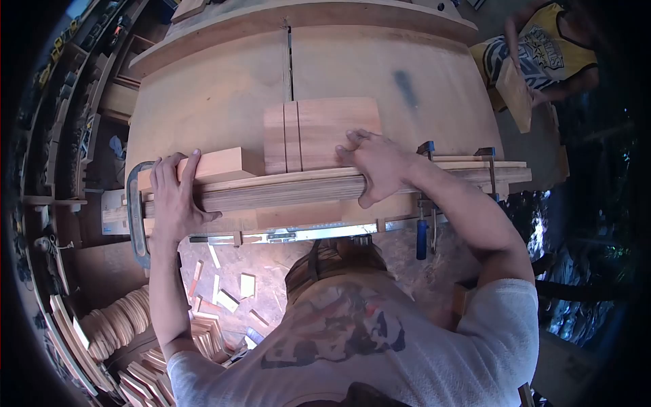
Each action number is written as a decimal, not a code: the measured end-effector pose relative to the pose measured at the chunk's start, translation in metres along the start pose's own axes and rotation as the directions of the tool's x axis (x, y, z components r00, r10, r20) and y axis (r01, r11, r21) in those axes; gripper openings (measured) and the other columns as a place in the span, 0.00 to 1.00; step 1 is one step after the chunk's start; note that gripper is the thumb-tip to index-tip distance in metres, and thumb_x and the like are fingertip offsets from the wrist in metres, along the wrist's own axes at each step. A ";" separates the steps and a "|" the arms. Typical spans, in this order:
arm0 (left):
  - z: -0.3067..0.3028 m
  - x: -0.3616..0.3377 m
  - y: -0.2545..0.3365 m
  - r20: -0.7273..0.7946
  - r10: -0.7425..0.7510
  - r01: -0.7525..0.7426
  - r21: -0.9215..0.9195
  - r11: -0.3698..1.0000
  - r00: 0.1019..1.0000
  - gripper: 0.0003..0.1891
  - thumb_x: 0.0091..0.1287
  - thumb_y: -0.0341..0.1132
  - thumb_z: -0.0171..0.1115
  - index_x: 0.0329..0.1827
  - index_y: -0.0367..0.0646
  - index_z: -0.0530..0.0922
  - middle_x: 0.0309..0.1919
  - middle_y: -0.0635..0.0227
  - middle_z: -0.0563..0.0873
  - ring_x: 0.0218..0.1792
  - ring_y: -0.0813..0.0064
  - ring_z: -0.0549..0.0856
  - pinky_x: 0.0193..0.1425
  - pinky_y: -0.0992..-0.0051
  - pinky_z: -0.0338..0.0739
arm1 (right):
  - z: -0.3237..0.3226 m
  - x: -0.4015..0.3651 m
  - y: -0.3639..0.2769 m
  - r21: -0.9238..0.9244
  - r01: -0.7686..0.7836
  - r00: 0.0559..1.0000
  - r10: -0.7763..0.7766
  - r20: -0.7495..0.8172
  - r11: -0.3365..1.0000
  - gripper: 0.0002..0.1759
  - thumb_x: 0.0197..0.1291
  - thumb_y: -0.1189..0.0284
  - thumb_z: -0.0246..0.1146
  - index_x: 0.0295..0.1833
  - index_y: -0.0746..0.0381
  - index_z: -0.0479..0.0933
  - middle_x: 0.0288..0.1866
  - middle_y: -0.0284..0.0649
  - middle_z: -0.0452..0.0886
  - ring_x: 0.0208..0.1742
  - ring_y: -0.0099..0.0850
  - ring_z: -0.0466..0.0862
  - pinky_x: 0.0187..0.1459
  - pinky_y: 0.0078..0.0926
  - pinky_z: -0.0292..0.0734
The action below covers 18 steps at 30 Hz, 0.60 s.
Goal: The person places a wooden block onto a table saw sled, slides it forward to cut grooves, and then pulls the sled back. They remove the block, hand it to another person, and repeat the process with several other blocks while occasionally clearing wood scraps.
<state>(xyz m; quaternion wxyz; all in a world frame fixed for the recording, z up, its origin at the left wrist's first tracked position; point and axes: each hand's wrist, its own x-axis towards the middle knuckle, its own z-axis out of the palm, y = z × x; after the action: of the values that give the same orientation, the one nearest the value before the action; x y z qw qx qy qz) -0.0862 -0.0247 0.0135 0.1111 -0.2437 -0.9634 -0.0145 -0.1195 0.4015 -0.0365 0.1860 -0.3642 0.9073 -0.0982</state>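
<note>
A long laminated wood piece (285,192) lies across the front of the workbench. My left hand (178,197) wraps over its left end and a thick wood block (220,163), fingers on the block and thumb in front. My right hand (376,163) reaches over the right part of the long piece, thumb at its front face and fingertips on a flat board (332,132) with two dark lines. A C-clamp (135,217) stands at the left end, just beside my left hand. Right of my right hand, a blue-handled clamp (421,237) grips the bench edge.
Another clamp (485,152) sits farther right. A curved wooden rail (305,22) runs along the bench's far side. At the upper right a person (542,54) holds a board (513,95). Offcuts (247,285) and stacked wood pieces (115,322) lie below left.
</note>
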 end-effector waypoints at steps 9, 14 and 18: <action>0.030 0.110 -0.046 -0.012 0.000 0.001 0.036 0.999 1.000 0.76 0.20 0.40 0.94 0.85 0.53 0.64 0.69 0.52 0.73 0.72 0.43 0.72 0.79 0.46 0.65 | -0.055 0.072 0.082 0.035 -0.032 0.999 0.031 0.014 0.999 0.52 0.31 0.53 0.78 0.67 0.66 0.79 0.63 0.70 0.79 0.67 0.63 0.78 0.73 0.52 0.73; 0.040 0.160 -0.063 -0.015 -0.015 0.016 0.068 0.998 1.000 0.76 0.22 0.40 0.93 0.87 0.56 0.61 0.69 0.51 0.75 0.73 0.46 0.73 0.82 0.49 0.63 | -0.077 0.106 0.120 0.125 -0.148 0.986 0.137 0.090 0.981 0.52 0.32 0.54 0.80 0.69 0.64 0.81 0.67 0.62 0.80 0.66 0.55 0.82 0.70 0.41 0.78; 0.048 0.200 -0.071 -0.010 -0.056 0.057 0.122 0.991 0.998 0.76 0.24 0.41 0.93 0.87 0.56 0.59 0.70 0.51 0.76 0.74 0.47 0.73 0.83 0.50 0.63 | -0.081 0.139 0.168 0.184 -0.121 0.991 0.129 -0.031 0.975 0.49 0.30 0.56 0.81 0.65 0.64 0.84 0.68 0.59 0.83 0.64 0.48 0.86 0.65 0.38 0.81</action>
<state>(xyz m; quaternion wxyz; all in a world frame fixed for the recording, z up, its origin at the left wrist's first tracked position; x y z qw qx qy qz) -0.3007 0.0103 0.0131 0.1284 -0.2092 -0.9686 0.0406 -0.3500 0.4285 -0.0522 0.2047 -0.2858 0.9194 -0.1764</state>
